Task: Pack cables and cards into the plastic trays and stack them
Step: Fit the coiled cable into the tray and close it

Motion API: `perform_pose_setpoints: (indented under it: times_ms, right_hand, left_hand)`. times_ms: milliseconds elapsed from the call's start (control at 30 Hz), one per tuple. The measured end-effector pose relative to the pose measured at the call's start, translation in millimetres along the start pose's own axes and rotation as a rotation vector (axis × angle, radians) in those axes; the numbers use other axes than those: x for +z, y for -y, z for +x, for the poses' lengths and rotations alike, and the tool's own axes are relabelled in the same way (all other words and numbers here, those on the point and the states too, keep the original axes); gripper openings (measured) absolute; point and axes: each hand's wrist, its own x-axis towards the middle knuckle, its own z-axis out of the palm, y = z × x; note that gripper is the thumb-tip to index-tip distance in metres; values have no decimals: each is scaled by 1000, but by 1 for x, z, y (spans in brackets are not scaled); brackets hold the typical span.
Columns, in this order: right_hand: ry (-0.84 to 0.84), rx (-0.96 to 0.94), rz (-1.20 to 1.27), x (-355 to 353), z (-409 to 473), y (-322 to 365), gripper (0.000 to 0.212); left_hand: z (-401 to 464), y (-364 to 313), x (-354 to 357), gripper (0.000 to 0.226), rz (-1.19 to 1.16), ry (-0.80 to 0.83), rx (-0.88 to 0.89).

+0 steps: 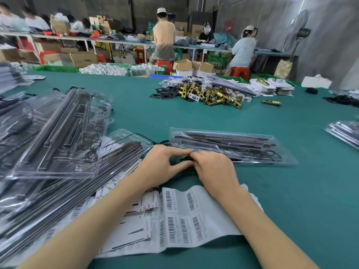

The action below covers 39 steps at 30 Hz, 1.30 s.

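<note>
hands (191,162) pinching cable (184,159), tray (229,146) touching

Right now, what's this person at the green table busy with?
A person is packing parts. Both hands, left hand and right hand, pinch a small black cable bundle between their fingers, just in front of a clear plastic tray already holding dark rods. More filled clear trays are piled on the left, and a white sheet of barcode labels lies under the forearms.
</note>
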Motion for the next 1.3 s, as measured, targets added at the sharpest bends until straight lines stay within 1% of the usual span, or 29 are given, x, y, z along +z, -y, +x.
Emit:
perform_pose_setpoints:
  times_ms: [100,167,333,400,467,533,633,700,800,833,933,1000,1167,1200,1300]
  right_hand:
    - [4,10,43,-1,3,-4,25]
    - [25,22,71,-1,4,-6,27]
    - [60,14,151,0,4,-11,28]
    - [97,-1,122,2,5,-11,28]
    - [114,20,91,5,5,-8,26]
    - [113,44,91,5,5,-6,25]
    - [129,58,112,7,6,-6,24]
    - [140,59,161,5,6,-8,26]
    - [145,46,252,1,2,-10,39]
    - [129,44,284,-1,-1,-11,40]
    - [6,20,346,-4,-10,-15,30]
    - [-76,-1,308,-5,-12,-16,30]
    - [-173,73,152,-9,-15,-9,35]
    - [-142,81,95,-9,-16,-9,39]
    - [52,62,-10,2,-20,-7,54]
  left_hand:
    - [10,-4,0,33,41,5,80]
    - [17,-5,-1,32,81,26,99]
    - [20,-6,4,27,93,-10,127]
    - [19,-7,3,27,91,58,169]
    - [17,-5,4,33,79,126,208]
    - [13,-4,6,37,46,79,168]
    - [15,-4,10,24,-6,-32,59]
    - [19,-6,10,17,-18,-37,-6]
    - [23,-8,10,11,-24,-35,-63]
    - [24,-9,10,10,-16,-33,-67]
    - [27,-12,12,12,34,-34,-57]
    - [28,-13,14,14,68,-33,-36]
    - [29,-10,19,15,129,-56,-36]
    - [30,-9,20,15,141,-59,-40]
    - [31,-6,23,15,175,-62,-39]
